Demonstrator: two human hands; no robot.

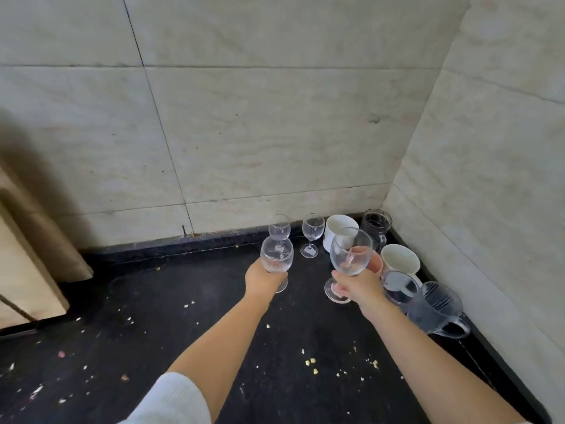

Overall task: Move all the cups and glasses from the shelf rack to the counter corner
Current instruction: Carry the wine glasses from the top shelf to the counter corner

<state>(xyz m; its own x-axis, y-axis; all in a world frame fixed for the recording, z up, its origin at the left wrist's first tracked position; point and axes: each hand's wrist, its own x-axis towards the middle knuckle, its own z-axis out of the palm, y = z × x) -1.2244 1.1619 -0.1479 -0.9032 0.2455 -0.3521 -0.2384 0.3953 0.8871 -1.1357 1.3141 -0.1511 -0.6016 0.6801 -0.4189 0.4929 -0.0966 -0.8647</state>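
Holding one stemmed glass in each hand over the dark counter [214, 286], the person is bringing both toward the corner where the two tiled walls meet.

Head view, the only one. The left hand [263, 278] is wrapping its fingers around the lower bowl and stem of the left wine glass [276, 258]; its long axis is running near upright, rim toward 12 o'clock, foot just showing below the fingers. I cannot tell whether that foot is touching the counter. The right hand [359, 286] is closing its fingers on the stem of the right wine glass [351, 252], which is leaning with its rim tipped toward 1 o'clock and its foot at 7 o'clock from the bowl, apparently off the surface.

Already grouped in the corner: a small wine glass [279, 228] directly behind the left-hand one, another stemmed glass [312, 231] at 1 o'clock from the left hand, a white cup [339, 228], a dark glass mug [375, 223], a second white cup [400, 258], a pink cup [375, 261] partly hidden by the right glass, a tumbler [400, 287] and a clear jug [440, 307] at 3 o'clock from the right hand.

Judgement: the open patch of counter is lying between the two hands, at 12 o'clock from the wrists. The right hand is nearer the crowded cluster, so its tilted glass is needing to be stood upright before the foot goes down, clear of the pink cup.
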